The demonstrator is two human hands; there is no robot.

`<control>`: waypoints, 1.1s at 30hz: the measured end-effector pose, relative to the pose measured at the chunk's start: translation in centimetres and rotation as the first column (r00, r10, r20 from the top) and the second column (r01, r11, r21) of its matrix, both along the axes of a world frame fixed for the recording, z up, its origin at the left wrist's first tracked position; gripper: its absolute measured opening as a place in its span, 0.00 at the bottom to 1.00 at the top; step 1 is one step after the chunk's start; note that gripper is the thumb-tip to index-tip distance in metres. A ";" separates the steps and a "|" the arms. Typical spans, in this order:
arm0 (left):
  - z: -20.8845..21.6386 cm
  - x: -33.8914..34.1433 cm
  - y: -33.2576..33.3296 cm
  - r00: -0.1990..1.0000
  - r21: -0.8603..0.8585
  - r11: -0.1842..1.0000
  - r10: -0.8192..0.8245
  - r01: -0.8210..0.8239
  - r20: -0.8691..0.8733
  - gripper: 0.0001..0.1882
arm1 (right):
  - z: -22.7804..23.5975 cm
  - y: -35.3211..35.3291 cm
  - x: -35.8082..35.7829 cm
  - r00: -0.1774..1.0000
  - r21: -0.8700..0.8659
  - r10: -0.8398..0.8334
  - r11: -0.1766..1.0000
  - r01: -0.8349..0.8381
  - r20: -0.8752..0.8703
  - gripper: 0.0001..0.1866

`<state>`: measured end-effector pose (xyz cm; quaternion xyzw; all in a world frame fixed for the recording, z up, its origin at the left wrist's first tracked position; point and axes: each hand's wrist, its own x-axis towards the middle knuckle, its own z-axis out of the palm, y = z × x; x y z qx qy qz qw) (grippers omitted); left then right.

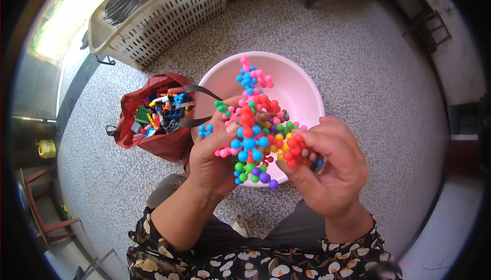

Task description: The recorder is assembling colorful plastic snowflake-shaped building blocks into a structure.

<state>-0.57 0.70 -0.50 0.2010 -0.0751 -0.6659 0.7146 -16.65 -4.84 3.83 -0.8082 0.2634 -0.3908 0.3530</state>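
Both hands hold up a cluster of joined plastic ball-shaped building pieces [249, 143] in blue, red, pink, green, yellow and purple. My left hand [212, 160] is closed round the cluster's left side, its thumb lying across the front and the other fingers mostly behind. At the right side, my right hand [332, 170] pinches red and yellow balls between thumb and fingers. A pink and blue arm of the cluster sticks up away from me. Below it stands a pale pink basin [302, 83], its inside partly hidden by the hands and the pieces.
Left of the basin, a red bag [169, 149] with dark handles is full of mixed toy bricks [163, 111]. A white slatted basket [169, 27] stands at the far left on the speckled floor [378, 86]. Wooden furniture [427, 24] lines the far right.
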 end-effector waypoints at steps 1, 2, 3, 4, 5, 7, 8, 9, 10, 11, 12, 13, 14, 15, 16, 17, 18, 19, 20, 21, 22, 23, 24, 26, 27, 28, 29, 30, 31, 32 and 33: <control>-0.3 0.0 -0.1 1.000 -0.001 1.000 0.000 0.000 0.001 0.28 | 0.1 0.1 0.1 0.999 0.004 -0.036 0.999 0.036 -0.022 0.18; -0.6 0.1 -0.2 0.998 -0.021 1.000 -0.022 0.021 -0.059 0.28 | 0.2 0.1 0.2 0.997 0.006 -0.071 0.997 0.072 -0.043 0.20; -0.7 0.1 -0.4 0.992 -0.041 0.998 -0.045 0.040 -0.118 0.27 | 0.3 0.0 0.4 0.997 0.006 -0.071 0.997 0.072 -0.042 0.20; -0.6 0.2 -0.6 0.992 -0.042 0.998 -0.045 0.040 -0.118 0.27 | 0.1 -0.3 0.5 0.997 -0.007 -0.083 0.997 0.083 0.000 0.19; -0.3 0.2 -0.8 0.984 0.009 0.998 -0.065 0.068 -0.167 0.26 | 0.0 -0.6 0.6 0.995 -0.019 -0.094 0.995 0.095 0.042 0.18; -0.4 0.4 -0.9 0.969 0.020 0.993 -0.112 0.120 -0.218 0.27 | -1.2 -1.1 0.1 0.986 0.185 -0.118 0.978 0.096 0.116 0.18; -0.2 0.5 -0.9 0.970 0.021 0.993 -0.110 0.117 -0.215 0.27 | -1.5 -1.3 0.0 0.971 0.382 -0.155 0.921 0.076 0.183 0.20; 0.2 0.6 -1.1 0.964 0.069 0.993 -0.071 0.091 -0.254 0.27 | -1.5 -1.3 0.2 0.945 0.573 -0.216 0.819 0.039 0.245 0.19; 0.6 0.7 -1.2 0.955 0.116 0.991 -0.034 0.071 -0.294 0.27 | -1.7 -1.6 0.1 0.945 0.571 -0.215 0.820 0.038 0.246 0.19; 0.8 0.8 -1.3 0.945 0.102 0.991 -0.051 0.088 -0.324 0.28 | -2.2 -2.2 -0.1 0.918 0.684 -0.280 0.729 0.015 0.279 0.16; 0.9 0.9 -1.3 0.945 0.100 0.991 -0.051 0.088 -0.323 0.28 | -2.5 -2.6 -0.3 0.888 0.781 -0.348 0.625 -0.019 0.300 0.13; 0.9 1.0 -1.2 0.937 0.057 0.994 -0.066 0.091 -0.344 0.27 | -2.7 -2.7 -0.3 0.889 0.801 -0.349 0.598 -0.031 0.295 0.14; 0.9 1.1 -1.2 0.928 0.014 0.996 -0.081 0.092 -0.364 0.27 | -2.8 -2.7 -0.3 0.889 0.800 -0.346 0.599 -0.036 0.299 0.14; 1.1 1.2 -1.1 0.942 0.011 0.993 -0.107 0.117 -0.317 0.27 | -3.0 -2.8 -0.3 0.895 0.816 -0.319 0.573 -0.081 0.313 0.13; 0.9 1.3 -1.0 0.944 0.009 0.994 -0.103 0.112 -0.313 0.27 | -3.2 -2.8 -0.3 0.898 0.828 -0.290 0.546 -0.128 0.330 0.13; 0.6 1.3 -0.9 0.927 -0.057 0.992 -0.127 0.114 -0.354 0.27 | -3.3 -2.7 -0.2 0.898 0.826 -0.285 0.547 -0.135 0.335 0.13; 0.4 1.3 -0.8 0.907 -0.123 0.986 -0.153 0.113 -0.393 0.28 | -3.3 -2.5 -0.1 0.904 0.824 -0.264 0.546 -0.148 0.337 0.13; 0.6 1.3 -0.8 0.910 -0.123 0.989 -0.121 0.078 -0.397 0.29 | -3.4 -2.3 0.1 0.908 0.823 -0.240 0.543 -0.167 0.343 0.13; 0.3 1.7 -0.6 0.915 -0.121 0.990 -0.114 0.072 -0.387 0.29 | -3.4 -2.2 0.2 0.906 0.822 -0.233 0.541 -0.180 0.352 0.13; -0.5 2.1 -0.2 0.937 -0.073 0.990 -0.138 0.121 -0.321 0.32 | -3.5 -2.1 0.3 0.911 0.825 -0.213 0.530 -0.197 0.354 0.13; -1.1 2.3 0.1 0.952 -0.023 0.985 -0.169 0.168 -0.256 0.34 | -3.3 -2.1 0.3 0.915 0.827 -0.194 0.522 -0.209 0.354 0.13; -1.4 1.7 0.8 0.683 -0.272 0.951 -0.297 0.147 -0.667 0.34 | -3.0 -2.1 0.3 0.917 0.826 -0.182 0.520 -0.217 0.355 0.13; -1.5 1.7 0.8 0.691 -0.271 0.951 -0.294 0.145 -0.661 0.34 | -2.9 -2.1 0.3 0.915 0.824 -0.178 0.519 -0.227 0.363 0.13; -2.0 1.9 0.6 0.739 -0.249 0.960 -0.257 0.124 -0.622 0.34 | -3.2 -2.0 0.1 0.924 0.828 -0.155 0.514 -0.226 0.349 0.13; -2.2 2.1 0.4 0.762 -0.238 0.964 -0.239 0.114 -0.602 0.34 | -3.4 -2.1 0.1 0.923 0.828 -0.154 0.511 -0.231 0.353 0.13; -2.1 2.3 0.2 0.782 -0.228 0.968 -0.225 0.109 -0.581 0.34 | -3.4 -2.1 0.1 0.931 0.831 -0.154 0.515 -0.210 0.331 0.13; -2.0 2.5 0.0 0.801 -0.218 0.971 -0.211 0.103 -0.560 0.33 | -3.4 -2.2 0.1 0.939 0.834 -0.154 0.519 -0.188 0.308 0.12; -2.0 2.8 -0.2 0.820 -0.208 0.973 -0.197 0.098 -0.538 0.33 | -3.7 -2.4 0.2 0.937 0.835 -0.159 0.517 -0.190 0.311 0.12; -1.9 3.0 -0.3 0.837 -0.197 0.976 -0.183 0.092 -0.516 0.33 | -4.4 -2.8 0.5 0.952 0.851 -0.162 0.504 -0.146 0.260 0.12; -2.2 3.3 -0.5 0.850 -0.187 0.978 -0.174 0.091 -0.497 0.33 | -5.3 -3.1 0.6 0.965 0.866 -0.170 0.492 -0.095 0.202 0.12; -2.5 3.5 -0.5 0.863 -0.176 0.980 -0.164 0.088 -0.478 0.33 | -6.8 -3.2 0.8 0.963 0.869 -0.179 0.487 -0.090 0.200 0.12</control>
